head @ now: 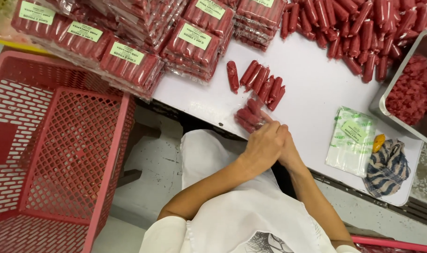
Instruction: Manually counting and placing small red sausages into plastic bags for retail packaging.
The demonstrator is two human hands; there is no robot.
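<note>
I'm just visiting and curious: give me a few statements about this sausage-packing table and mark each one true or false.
1. Both hands meet at a clear plastic bag of red sausages. True.
2. The red plastic mesh crates are full of sausages. False: no sausages show in them.
3. The square metal tray holds red minced meat. True.
4. The striped blue cloth lies on the stacked labelled sausage packs. False: it lies at the white table edge, beside empty clear bags.
</note>
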